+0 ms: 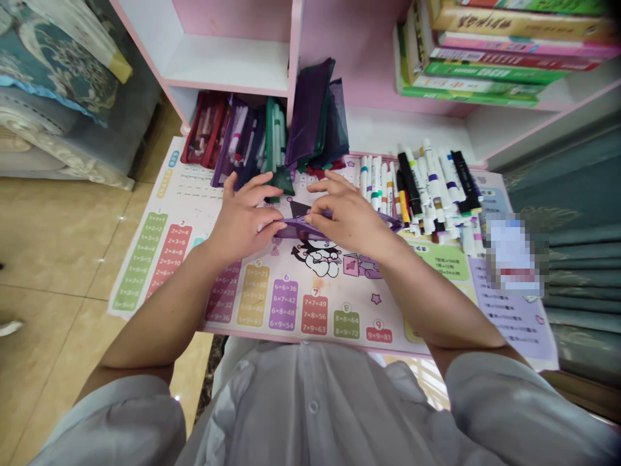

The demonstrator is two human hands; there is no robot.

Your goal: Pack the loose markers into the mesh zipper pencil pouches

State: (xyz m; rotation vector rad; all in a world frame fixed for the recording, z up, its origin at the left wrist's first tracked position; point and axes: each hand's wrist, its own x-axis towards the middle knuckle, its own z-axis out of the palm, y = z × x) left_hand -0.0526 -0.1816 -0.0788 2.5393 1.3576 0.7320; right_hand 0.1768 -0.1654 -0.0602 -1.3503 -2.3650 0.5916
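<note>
A purple mesh zipper pouch (297, 229) is held above the middle of the desk mat, seen nearly edge-on. My left hand (245, 217) pinches its left end between thumb and forefinger, the other fingers spread. Closer to the middle, my right hand (347, 210) grips the pouch's upper edge, and its right end sticks out past that wrist. Whether anything is inside the pouch I cannot tell. To the right of my right hand lies a heap of white and black marker pens (429, 188).
Mesh pouches with pens (242, 133) stand at the back left. Purple and dark green pouches (313, 116) lean on the shelf divider (295, 58). Stacked books (490, 61) fill the upper right shelf. A blurred-out object (517, 255) lies at the mat's (291, 259) right edge.
</note>
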